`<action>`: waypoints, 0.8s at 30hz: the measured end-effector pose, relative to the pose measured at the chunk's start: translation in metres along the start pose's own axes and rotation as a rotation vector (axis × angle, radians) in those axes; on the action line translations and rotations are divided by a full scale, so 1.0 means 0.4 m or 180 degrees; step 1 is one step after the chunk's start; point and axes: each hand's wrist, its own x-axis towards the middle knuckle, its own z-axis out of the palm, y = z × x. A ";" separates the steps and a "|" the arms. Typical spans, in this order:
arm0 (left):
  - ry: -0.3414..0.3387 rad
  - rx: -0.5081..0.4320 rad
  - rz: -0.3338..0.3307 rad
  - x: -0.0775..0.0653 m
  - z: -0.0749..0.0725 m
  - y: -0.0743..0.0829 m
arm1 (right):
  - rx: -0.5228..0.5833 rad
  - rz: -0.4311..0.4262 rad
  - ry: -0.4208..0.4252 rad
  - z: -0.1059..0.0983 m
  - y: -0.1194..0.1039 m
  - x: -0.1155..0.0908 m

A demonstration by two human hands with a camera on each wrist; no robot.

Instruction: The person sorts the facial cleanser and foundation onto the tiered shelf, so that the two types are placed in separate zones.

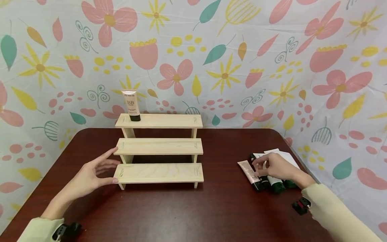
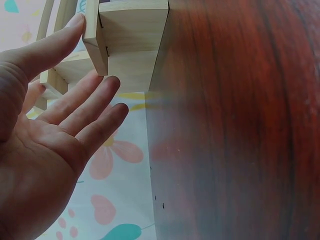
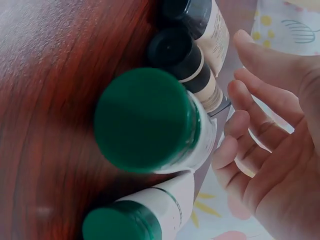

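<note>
A pale wooden three-step rack [image 1: 160, 147] stands on the table. My left hand [image 1: 86, 176] is at its left end, thumb and fingertips touching the steps' ends without curling round them. On the top step, toward the left, a BB cream tube [image 1: 131, 102] stands upright on its black cap. At the right, my right hand [image 1: 279, 165] hovers over a group of lying tubes, fingers loosely bent and nothing between them. Nearest its fingertips is a pink-beige tube [image 1: 248, 170] with a black cap. Beside it are another black-capped tube [image 3: 207, 95] and white tubes [image 3: 172, 200] with green caps [image 3: 142, 120].
The dark reddish-brown table [image 1: 181, 211] runs under everything. Behind it hangs a white cloth [image 1: 211, 43] printed with flowers and leaves, which also covers the sides. Wrist-worn black devices [image 1: 301, 205] sit at the sleeve cuffs.
</note>
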 end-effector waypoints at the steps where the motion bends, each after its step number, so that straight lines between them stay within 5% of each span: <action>1: 0.0002 0.0004 -0.0005 -0.001 0.000 0.001 | -0.0011 -0.0024 -0.0011 -0.001 0.003 0.000; 24: 0.0000 -0.0001 -0.0019 0.002 0.004 0.003 | 0.0106 -0.0135 -0.0309 -0.018 0.018 0.015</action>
